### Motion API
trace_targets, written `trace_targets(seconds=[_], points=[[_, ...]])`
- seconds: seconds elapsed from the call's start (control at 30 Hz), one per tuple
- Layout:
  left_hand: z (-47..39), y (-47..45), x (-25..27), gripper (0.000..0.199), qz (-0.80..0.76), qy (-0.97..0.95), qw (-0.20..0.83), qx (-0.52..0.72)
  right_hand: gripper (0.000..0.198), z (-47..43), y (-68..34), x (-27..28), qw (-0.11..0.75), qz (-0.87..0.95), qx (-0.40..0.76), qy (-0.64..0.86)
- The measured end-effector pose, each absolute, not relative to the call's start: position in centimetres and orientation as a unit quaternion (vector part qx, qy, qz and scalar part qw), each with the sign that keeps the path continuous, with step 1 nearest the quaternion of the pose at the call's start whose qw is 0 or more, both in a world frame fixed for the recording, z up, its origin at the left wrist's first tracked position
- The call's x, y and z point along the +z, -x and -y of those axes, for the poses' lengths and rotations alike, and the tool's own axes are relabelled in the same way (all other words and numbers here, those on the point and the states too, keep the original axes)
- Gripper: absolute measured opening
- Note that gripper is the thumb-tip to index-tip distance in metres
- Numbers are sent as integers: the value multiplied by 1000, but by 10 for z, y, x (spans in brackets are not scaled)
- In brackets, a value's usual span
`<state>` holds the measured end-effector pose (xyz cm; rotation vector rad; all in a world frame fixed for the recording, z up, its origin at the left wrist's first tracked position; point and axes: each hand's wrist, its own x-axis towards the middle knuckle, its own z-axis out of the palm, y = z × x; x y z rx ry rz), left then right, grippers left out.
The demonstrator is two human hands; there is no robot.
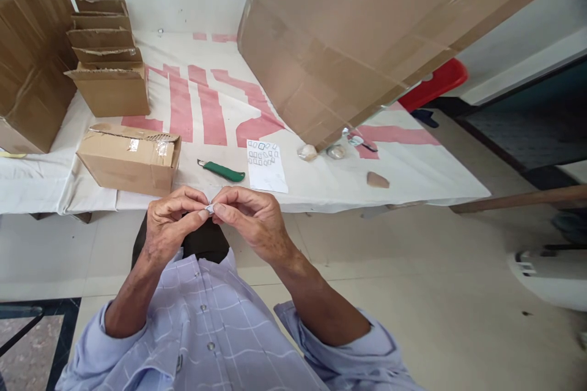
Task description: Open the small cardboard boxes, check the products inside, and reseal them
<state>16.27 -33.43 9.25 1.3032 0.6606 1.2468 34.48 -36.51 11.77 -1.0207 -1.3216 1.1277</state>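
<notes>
My left hand (177, 220) and my right hand (252, 217) meet in front of my body, just off the table's front edge. Between their thumbs and fingertips they pinch a small pale scrap (210, 208), mostly covered by the fingers; its kind does not show clearly. Beyond my hands lies a green utility knife (222, 170) on the cloth. To its right is a white paper sheet (268, 178) with rows of small drawn shapes. A taped cardboard box (128, 162) sits behind my left hand.
Several small open cartons (112, 95) stand in a row at the back left. A large carton (348, 43) leans over the table's right half. Tape rolls (307, 152), a brown cardboard piece (377, 180) and a red tub (433, 85) are at the right.
</notes>
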Motion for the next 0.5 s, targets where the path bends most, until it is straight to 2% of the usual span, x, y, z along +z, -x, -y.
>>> trace_targets(seconds=[0.1, 0.3, 0.5], points=[[334, -163, 93, 15, -275, -553, 582, 529, 32, 364, -346, 117, 537, 548, 487, 418], [334, -164, 97, 14, -288, -623, 494, 533, 29, 365, -345, 116, 541, 548, 475, 426], [335, -164, 95, 14, -280, -603, 518, 538, 30, 366, -347, 114, 548, 536, 495, 409]])
